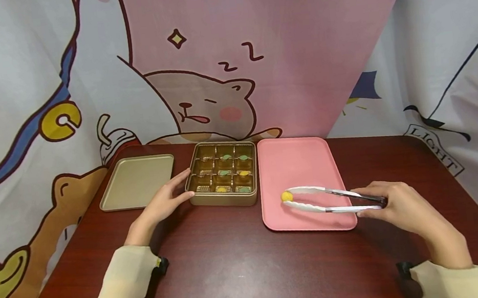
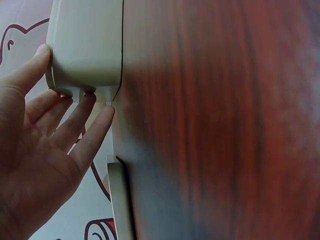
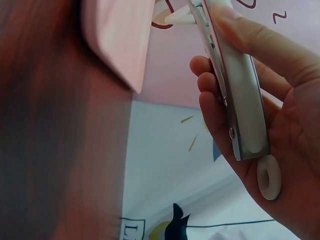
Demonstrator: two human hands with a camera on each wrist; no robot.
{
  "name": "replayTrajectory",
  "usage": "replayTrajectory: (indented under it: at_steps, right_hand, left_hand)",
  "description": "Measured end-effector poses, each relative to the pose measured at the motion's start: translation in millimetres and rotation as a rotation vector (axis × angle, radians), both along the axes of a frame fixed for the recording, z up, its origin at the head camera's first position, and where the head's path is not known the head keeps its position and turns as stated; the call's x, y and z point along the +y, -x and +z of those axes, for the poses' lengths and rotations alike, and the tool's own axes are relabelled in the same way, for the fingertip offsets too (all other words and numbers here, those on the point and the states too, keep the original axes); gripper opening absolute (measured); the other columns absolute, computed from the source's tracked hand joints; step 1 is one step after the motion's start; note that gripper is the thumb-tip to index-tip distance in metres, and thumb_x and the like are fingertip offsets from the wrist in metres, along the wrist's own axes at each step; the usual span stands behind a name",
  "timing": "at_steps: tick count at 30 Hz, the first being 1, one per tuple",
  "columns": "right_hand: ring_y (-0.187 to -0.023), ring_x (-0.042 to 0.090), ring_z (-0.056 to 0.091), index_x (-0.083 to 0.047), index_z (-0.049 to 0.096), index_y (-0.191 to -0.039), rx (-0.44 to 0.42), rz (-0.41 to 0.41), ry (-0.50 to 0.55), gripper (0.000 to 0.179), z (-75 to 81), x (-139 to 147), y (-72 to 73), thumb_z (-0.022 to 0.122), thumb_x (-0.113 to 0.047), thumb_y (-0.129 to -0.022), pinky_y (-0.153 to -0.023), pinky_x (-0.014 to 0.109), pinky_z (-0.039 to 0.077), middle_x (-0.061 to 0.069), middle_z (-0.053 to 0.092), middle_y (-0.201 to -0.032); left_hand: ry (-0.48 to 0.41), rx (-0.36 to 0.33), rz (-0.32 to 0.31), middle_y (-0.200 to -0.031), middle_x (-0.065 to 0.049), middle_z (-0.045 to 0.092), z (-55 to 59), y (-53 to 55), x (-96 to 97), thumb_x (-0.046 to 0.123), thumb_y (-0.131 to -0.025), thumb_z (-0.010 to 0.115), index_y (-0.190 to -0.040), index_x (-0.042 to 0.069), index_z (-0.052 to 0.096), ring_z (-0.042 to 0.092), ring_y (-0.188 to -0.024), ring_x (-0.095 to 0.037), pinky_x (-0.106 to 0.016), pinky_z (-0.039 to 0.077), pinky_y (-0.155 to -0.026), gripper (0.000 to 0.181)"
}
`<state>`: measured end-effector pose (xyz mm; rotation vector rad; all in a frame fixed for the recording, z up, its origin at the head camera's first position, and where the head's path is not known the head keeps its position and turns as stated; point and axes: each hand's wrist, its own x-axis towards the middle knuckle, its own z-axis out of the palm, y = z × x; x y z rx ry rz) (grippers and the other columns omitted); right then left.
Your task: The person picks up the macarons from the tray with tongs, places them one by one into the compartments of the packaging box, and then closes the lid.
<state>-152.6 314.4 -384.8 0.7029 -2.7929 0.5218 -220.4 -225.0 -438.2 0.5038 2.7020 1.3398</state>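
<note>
My right hand (image 1: 409, 203) grips a pair of tongs (image 1: 338, 201) with metal arms and white tips. A small yellow ball (image 1: 287, 196) sits between the tips, over the pink tray (image 1: 302, 161). In the right wrist view, fingers and thumb wrap the tongs' handle (image 3: 245, 100); the tips are out of that view. My left hand (image 1: 163, 204) rests its fairly straight fingers and thumb against the left side of a gold tin box (image 1: 224, 200). Gold compartments divide the box, and several hold green pieces (image 1: 243, 158) or yellow pieces (image 1: 221, 189).
A flat gold lid (image 1: 138, 182) lies left of the box. The pink tray stands right beside the box on the dark red wooden table (image 1: 235, 272). Patterned cloth (image 1: 290, 54) hangs behind the table and at both sides.
</note>
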Motion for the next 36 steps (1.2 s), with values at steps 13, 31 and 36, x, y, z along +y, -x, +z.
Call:
replayTrajectory:
  at_steps: [13, 31, 36]
  right_hand:
    - [-0.067, 0.001, 0.049, -0.014, 0.077, -0.111, -0.001, 0.064, 0.038, 0.046, 20.6, -34, 20.8, 0.091, -0.018, -0.068, -0.057, 0.02, 0.04, -0.01, 0.068, -0.085]
    - [-0.076, 0.013, 0.062, -0.015, 0.078, -0.112, 0.026, 0.156, 0.08, 0.045, 25.0, -107, 60.6, 0.091, -0.02, -0.069, -0.068, 0.032, 0.049, 0.0, 0.076, -0.095]
    - [-0.077, 0.014, 0.063, -0.015, 0.077, -0.113, 0.028, 0.168, 0.096, 0.047, 20.5, -130, 66.8, 0.091, -0.02, -0.069, -0.069, 0.033, 0.05, 0.002, 0.076, -0.095]
  left_hand:
    - [0.0, 0.001, 0.003, -0.164, -0.018, 0.027, 0.4, -1.3, -0.5, 0.018, -0.097, 0.065, -0.156, 0.004, 0.031, 0.04, -0.143, -0.042, -0.059, 0.034, -0.115, 0.07]
    - [0.018, 0.003, 0.003, -0.164, -0.016, 0.028, -0.6, 0.1, -1.5, 0.02, -0.097, 0.065, -0.157, 0.006, 0.03, 0.04, -0.143, -0.041, -0.059, 0.034, -0.115, 0.07]
    - [0.015, 0.004, 0.001, -0.164, -0.016, 0.028, -1.1, 0.7, -2.1, 0.019, -0.097, 0.065, -0.157, 0.005, 0.03, 0.04, -0.143, -0.041, -0.058, 0.033, -0.116, 0.07]
